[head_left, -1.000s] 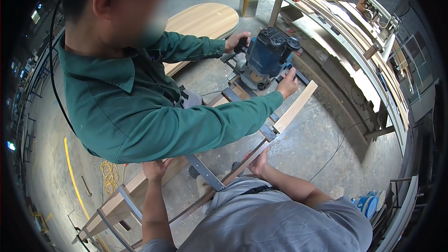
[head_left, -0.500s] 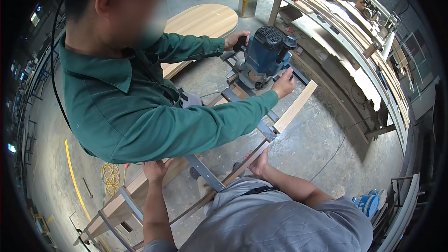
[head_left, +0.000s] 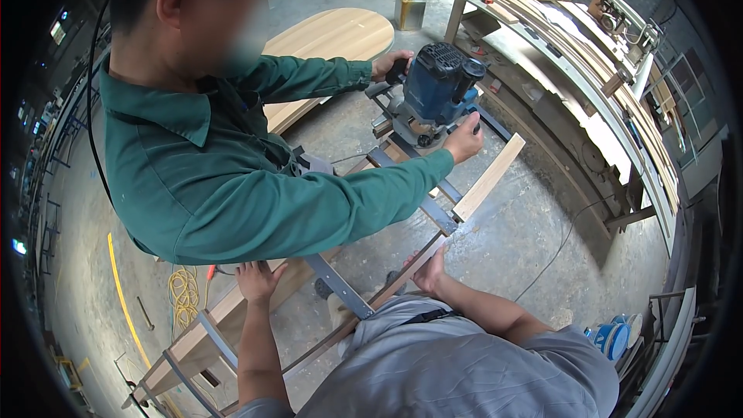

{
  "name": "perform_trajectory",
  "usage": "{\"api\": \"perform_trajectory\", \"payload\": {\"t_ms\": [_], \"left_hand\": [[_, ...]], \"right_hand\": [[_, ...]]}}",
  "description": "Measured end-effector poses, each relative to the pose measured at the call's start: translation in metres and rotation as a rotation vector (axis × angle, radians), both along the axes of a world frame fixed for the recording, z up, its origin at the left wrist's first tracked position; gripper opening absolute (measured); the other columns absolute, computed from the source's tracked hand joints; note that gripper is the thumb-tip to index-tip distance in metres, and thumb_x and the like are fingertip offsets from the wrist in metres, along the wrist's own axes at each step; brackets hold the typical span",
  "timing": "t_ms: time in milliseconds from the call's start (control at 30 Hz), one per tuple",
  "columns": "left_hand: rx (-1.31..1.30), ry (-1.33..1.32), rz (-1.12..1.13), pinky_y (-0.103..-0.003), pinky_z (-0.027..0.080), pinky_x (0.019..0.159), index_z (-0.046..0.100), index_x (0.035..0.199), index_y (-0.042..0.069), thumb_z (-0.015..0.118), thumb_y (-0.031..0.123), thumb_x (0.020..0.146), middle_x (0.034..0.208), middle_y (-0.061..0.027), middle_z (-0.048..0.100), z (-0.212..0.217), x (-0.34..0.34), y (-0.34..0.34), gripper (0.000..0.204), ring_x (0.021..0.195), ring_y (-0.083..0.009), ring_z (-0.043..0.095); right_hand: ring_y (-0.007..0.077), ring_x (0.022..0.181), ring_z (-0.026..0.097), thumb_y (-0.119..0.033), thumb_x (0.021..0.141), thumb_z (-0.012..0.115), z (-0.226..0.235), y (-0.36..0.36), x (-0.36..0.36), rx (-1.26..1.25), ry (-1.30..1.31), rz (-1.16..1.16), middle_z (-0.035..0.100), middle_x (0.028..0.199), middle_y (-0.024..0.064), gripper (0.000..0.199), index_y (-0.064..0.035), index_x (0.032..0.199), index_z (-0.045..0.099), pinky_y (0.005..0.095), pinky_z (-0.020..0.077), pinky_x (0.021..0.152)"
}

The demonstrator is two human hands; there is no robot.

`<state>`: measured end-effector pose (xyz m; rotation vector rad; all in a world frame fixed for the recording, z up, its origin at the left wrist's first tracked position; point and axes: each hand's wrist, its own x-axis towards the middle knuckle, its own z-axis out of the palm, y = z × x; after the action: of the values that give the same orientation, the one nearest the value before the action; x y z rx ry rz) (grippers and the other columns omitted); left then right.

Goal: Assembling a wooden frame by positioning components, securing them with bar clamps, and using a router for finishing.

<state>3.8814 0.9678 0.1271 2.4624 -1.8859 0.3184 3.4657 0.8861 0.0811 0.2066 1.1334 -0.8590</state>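
My left hand [head_left: 259, 282] lies on a long wooden board [head_left: 226, 303] of a frame, fingers stretched out and thumb apart. My right hand [head_left: 430, 269] is closed round the narrow wooden rail [head_left: 402, 282] on the frame's near side. Dark metal crosspieces [head_left: 340, 286] join the two long sides. Across from me, a co-worker in a green long-sleeved shirt [head_left: 255, 209] grips both handles of a blue plunge router [head_left: 437, 85]. It stands over the frame's far end. Beside it, a light wooden piece [head_left: 489, 176] projects outward. The router's bit is hidden.
An oval wooden tabletop [head_left: 340, 33] lies behind the co-worker, near a metal can [head_left: 409, 12]. At right, a long workbench [head_left: 557, 101] carries wood strips. A thin cable [head_left: 569, 236] crosses the floor, and a coiled yellow cord [head_left: 183, 294] lies at left.
The co-worker's forearm and the router have shifted slightly left, and their shirt sleeve has lifted clear of my left hand's fingers. My right hand stays in place on the rail.
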Motion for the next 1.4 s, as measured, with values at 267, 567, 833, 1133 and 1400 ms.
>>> {"api": "perform_trajectory", "payload": {"t_ms": [267,567,833,1133,1400], "left_hand": [[-0.041,-0.092,-0.044,-0.046,0.041,0.071,0.062,0.1,0.005,0.055,0.074,0.071,0.1,-0.0104,0.055,0.0,-0.003,-0.001,0.075,0.092,-0.0323,0.055],[-0.034,-0.048,-0.021,-0.046,0.041,0.073,0.06,0.104,0.005,0.057,0.075,0.069,0.102,-0.0101,0.056,-0.001,-0.005,-0.001,0.078,0.095,-0.032,0.055],[-0.046,-0.084,-0.044,-0.046,0.041,0.073,0.059,0.111,0.008,0.06,0.074,0.068,0.106,-0.0099,0.056,-0.007,-0.003,-0.001,0.079,0.096,-0.0315,0.055],[-0.001,-0.077,-0.023,-0.046,0.041,0.072,0.062,0.108,0.007,0.057,0.074,0.069,0.105,-0.0098,0.054,-0.003,-0.005,-0.002,0.078,0.097,-0.0309,0.055],[0.022,-0.115,-0.024,-0.044,0.042,0.07,0.063,0.105,0.005,0.054,0.075,0.07,0.102,-0.0102,0.053,0.007,-0.011,-0.005,0.079,0.088,-0.0308,0.055]], "right_hand": [[0.0269,0.078,0.053,-0.088,0.078,0.018,-0.003,0.0,-0.002,-0.011,0.001,0.008,0.053,0.089,0.0121,0.095,-0.0034,0.114,0.042,0.0394,0.049,0.074],[0.026,0.079,0.054,-0.088,0.078,0.018,-0.006,-0.001,-0.005,-0.008,0.003,0.005,0.053,0.09,0.0118,0.095,-0.0031,0.113,0.042,0.0388,0.0491,0.073],[0.0258,0.079,0.054,-0.087,0.078,0.018,-0.01,-0.002,-0.007,-0.019,-0.01,0.006,0.053,0.089,0.012,0.095,-0.0028,0.115,0.042,0.0391,0.0489,0.074],[0.0265,0.078,0.054,-0.088,0.078,0.018,-0.005,-0.002,-0.007,-0.011,-0.009,0.001,0.054,0.087,0.0118,0.092,-0.0052,0.107,0.044,0.0392,0.048,0.074],[0.0262,0.076,0.054,-0.089,0.076,0.02,-0.005,-0.002,-0.007,-0.003,-0.009,-0.004,0.054,0.084,0.0115,0.091,-0.0061,0.104,0.044,0.0387,0.049,0.072]]}}
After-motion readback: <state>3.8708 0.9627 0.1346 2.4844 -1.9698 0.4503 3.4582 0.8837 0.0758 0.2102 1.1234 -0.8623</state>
